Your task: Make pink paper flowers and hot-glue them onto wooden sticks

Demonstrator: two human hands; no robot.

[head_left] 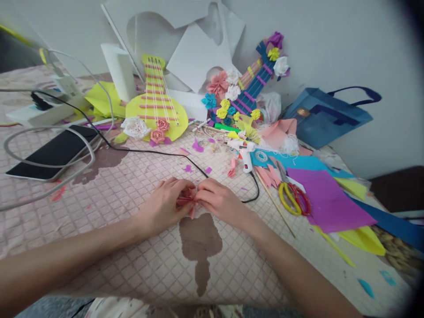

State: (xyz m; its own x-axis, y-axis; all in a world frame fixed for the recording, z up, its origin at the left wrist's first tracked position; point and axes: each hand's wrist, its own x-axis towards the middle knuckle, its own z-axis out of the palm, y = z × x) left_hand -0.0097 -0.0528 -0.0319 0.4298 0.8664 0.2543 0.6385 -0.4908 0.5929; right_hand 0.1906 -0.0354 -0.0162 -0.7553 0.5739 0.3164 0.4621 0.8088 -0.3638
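Observation:
My left hand [165, 203] and my right hand [220, 201] meet at the middle of a pink quilted cloth [132, 247]. Both pinch a small folded pink paper piece [187, 201] between their fingertips, the left from the left side, the right from the right. A white glue gun [244, 155] lies just beyond my right hand, its black cord [149, 151] running left across the cloth. Small pink and purple paper scraps [198, 145] lie scattered in front of the hands.
Yellow paper guitar [155, 110] and blue paper guitar with flowers [248, 88] lean at the back. Purple sheet [326, 198], scissors with yellow and red handles [293, 198] and a thin stick [274, 205] lie right. Black tablet [53, 152] and grey cables left. Blue bag [326, 115] far right.

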